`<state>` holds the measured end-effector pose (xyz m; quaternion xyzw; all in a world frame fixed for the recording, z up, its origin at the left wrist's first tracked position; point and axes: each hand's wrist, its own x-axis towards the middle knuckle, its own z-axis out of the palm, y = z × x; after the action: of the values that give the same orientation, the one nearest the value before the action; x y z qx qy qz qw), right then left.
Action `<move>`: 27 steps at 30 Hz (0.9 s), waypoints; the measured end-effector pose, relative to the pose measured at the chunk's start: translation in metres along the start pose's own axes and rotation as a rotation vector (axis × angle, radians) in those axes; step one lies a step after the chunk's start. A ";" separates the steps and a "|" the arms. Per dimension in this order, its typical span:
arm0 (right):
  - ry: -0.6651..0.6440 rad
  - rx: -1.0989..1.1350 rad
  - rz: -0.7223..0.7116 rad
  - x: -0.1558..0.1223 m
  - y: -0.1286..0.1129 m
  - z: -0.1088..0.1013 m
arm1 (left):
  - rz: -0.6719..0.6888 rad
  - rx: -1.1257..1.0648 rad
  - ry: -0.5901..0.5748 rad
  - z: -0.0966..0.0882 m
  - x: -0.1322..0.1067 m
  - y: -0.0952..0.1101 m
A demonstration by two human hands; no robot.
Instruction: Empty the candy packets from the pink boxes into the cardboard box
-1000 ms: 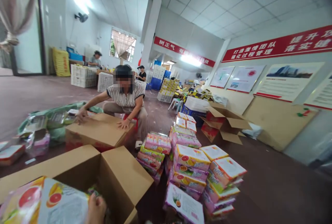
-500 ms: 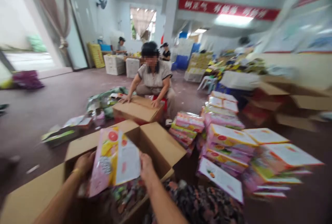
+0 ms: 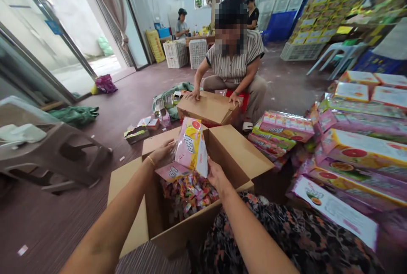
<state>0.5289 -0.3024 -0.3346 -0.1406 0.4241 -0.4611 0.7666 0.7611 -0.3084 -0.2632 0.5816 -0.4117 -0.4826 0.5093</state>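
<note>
over an open cardboard carton (image 3: 235,159) on the floor, both hands hold a pink fruit-printed packet (image 3: 192,147) upright above the carton's mouth. left hand (image 3: 162,152) is pressed with fingers spread against the packet's left face; right hand (image 3: 215,174) clasps its lower right edge. below the packet, the carton is filled with small, brightly wrapped sweets (image 3: 187,193), with another pink packet (image 3: 171,171) lying on them. just right of the carton stand stacks of pink fruit-printed boxes (image 3: 356,159). across from the carton, a co-worker in a striped top (image 3: 235,60) crouches with both hands flat on a closed cardboard box (image 3: 208,108). to the left, a grey plastic stool (image 3: 54,151) lies tipped over.
</note>
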 end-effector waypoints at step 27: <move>-0.001 -0.011 -0.184 -0.024 -0.012 -0.006 | 0.317 1.187 -0.218 0.132 -0.141 -0.022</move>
<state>0.5122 -0.2878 -0.3185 -0.1836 0.4113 -0.5273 0.7205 0.6035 -0.1943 -0.2666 0.6447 -0.7406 -0.1465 0.1198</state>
